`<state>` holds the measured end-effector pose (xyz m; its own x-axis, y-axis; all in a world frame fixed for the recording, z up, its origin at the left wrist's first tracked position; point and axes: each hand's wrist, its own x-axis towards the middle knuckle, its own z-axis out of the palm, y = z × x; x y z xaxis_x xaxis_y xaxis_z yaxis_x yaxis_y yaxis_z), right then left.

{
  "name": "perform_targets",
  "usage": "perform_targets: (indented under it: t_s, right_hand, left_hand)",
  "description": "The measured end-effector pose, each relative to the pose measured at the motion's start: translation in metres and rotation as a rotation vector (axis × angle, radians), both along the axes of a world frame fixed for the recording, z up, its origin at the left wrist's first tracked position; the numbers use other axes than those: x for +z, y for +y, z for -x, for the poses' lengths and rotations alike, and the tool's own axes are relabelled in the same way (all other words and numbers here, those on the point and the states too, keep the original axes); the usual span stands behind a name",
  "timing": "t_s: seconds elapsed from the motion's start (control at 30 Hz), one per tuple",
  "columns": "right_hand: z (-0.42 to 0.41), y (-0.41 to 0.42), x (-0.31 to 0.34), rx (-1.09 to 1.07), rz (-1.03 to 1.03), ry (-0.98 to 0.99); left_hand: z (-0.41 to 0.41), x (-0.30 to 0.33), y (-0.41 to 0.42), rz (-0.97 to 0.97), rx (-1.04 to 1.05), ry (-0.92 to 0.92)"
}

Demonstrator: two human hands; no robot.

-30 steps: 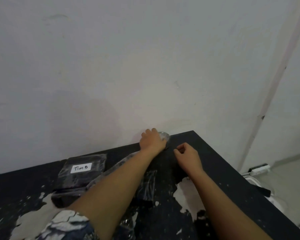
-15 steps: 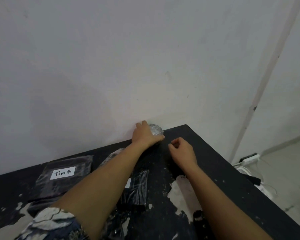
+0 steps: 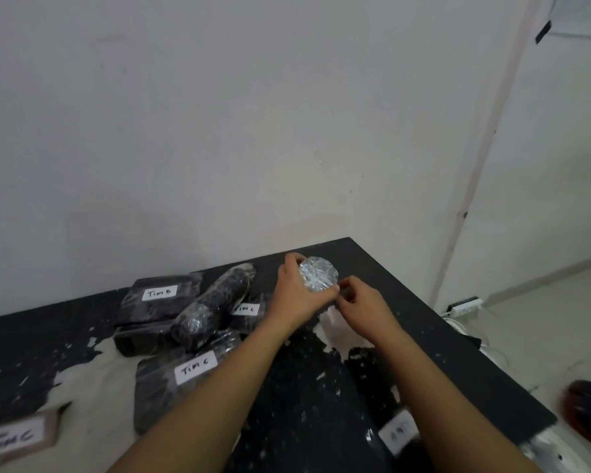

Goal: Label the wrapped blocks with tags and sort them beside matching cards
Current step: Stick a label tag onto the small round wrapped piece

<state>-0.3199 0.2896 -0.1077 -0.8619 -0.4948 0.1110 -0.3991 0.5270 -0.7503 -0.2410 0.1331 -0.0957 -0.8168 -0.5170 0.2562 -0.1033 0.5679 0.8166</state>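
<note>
The left hand (image 3: 296,291) grips a round wrapped block (image 3: 318,277) at the desk's (image 3: 423,336) far corner; the right hand (image 3: 359,302) pinches at its near edge, fingertips blurred, whatever they hold unclear. Left of the hands lie tagged blocks (image 3: 157,302); a card (image 3: 14,438) is cut off.

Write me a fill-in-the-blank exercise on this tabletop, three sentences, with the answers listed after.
1. The left hand grips a wrapped round object near the table's far ____.
2. The flat block nearest the wall carries a tag reading Tim ____.
3. The wrapped cylinder lies ____ the flat blocks.

Answers: corner; B; on top of
</note>
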Motion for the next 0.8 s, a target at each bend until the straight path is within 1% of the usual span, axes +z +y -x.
perform_targets:
  t_s: [0.13, 0.27, 0.4, 0.53, 0.63, 0.7, 0.8]
  right_hand:
    - [-0.032, 0.043, -0.004, 0.073, -0.115, 0.016]
    - [-0.057, 0.084, -0.010, 0.149, -0.186, -0.045]
    - [-0.071, 0.117, -0.014, 0.201, -0.263, 0.004]
    - [-0.080, 0.135, -0.012, 0.322, -0.360, -0.020]
    - [-0.085, 0.139, -0.009, 0.394, -0.507, 0.045]
    - [-0.087, 0.138, -0.006, 0.398, -0.563, 0.081]
    - [-0.090, 0.133, -0.001, 0.405, -0.577, 0.073]
  left_hand:
    - [-0.042, -0.018, 0.029, 0.003, -0.023, -0.030]
    - [-0.073, -0.034, 0.053, -0.049, -0.059, -0.035]
    - [-0.095, -0.047, 0.069, -0.049, -0.108, -0.088]
    - [-0.105, -0.056, 0.073, -0.047, -0.088, -0.091]
    - [-0.110, -0.059, 0.074, -0.062, -0.074, -0.086]
    - [-0.111, -0.058, 0.074, -0.060, -0.071, -0.086]
    - [-0.110, -0.057, 0.074, -0.053, -0.062, -0.087]
